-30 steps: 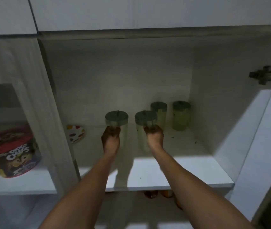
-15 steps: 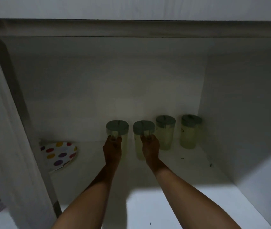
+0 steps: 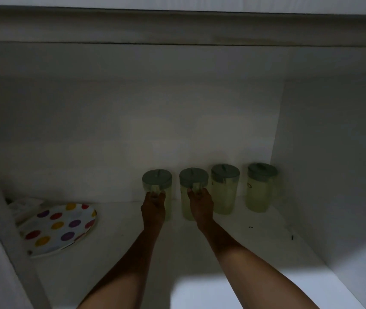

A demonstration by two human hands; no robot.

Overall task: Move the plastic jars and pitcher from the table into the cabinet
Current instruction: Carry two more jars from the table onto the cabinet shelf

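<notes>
Several pale green plastic jars with grey-green lids stand in a row at the back of a dim white cabinet shelf (image 3: 244,253). My left hand (image 3: 153,208) grips the leftmost jar (image 3: 157,180) from the front. My right hand (image 3: 201,207) grips the second jar (image 3: 193,179) beside it. Both held jars are upright and look level with the others; whether they rest on the shelf is hidden by my hands. Two more jars stand free to the right, one (image 3: 225,192) next to my right hand and one (image 3: 259,188) near the cabinet's right wall. No pitcher is in view.
A white plate with coloured dots (image 3: 57,228) lies at the shelf's left, against the cabinet's left post (image 3: 6,230). The right side wall (image 3: 333,175) stands close to the last jar. Bare shelf lies between the plate and my left arm.
Both hands have carried their jars deeper into the cabinet, into line with the two standing jars. My head has moved closer, so the left compartment and door hinge have left the view.
</notes>
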